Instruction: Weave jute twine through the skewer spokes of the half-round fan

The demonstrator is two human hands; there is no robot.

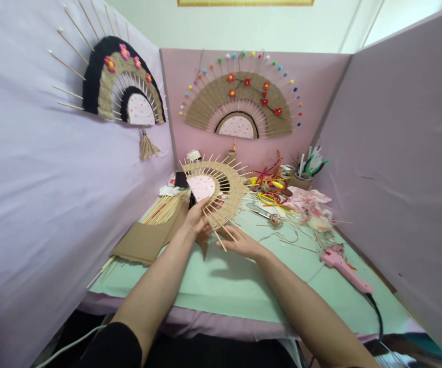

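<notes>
A woven fan (233,197) is held up over the green-covered table (221,291), tilted, with thin sticks radiating past its tan band and a dotted half-circle (202,187) at its centre. The left hand (197,215) grips the fan near that half-circle: the thumb lies on the front, the other fingers reach behind, so the piece is pinched between them. The right hand (242,243) is at the fan's lower end, its fingers loosely curved among the lowest sticks; whether they pinch one I cannot tell.

Left of the fan, a brown cardboard sheet (138,243) lies on the table, with a bundle of loose sticks (163,209) just beyond it. Right of the fan sits a small ball of twine (276,220), and farther out that way is a crumpled dotted cloth (309,198). Red and yellow strands (269,179) tangle behind and to the right of the fan, near a container (301,182) full of tools. Well to the right of the fan and nearer the person, a pink glue gun (347,271) rests on the table. Behind the fan, a flower-trimmed fan (205,105) hangs on the back panel; to its left, a black-edged fan (92,82) hangs on the side panel above a tassel (149,146).
</notes>
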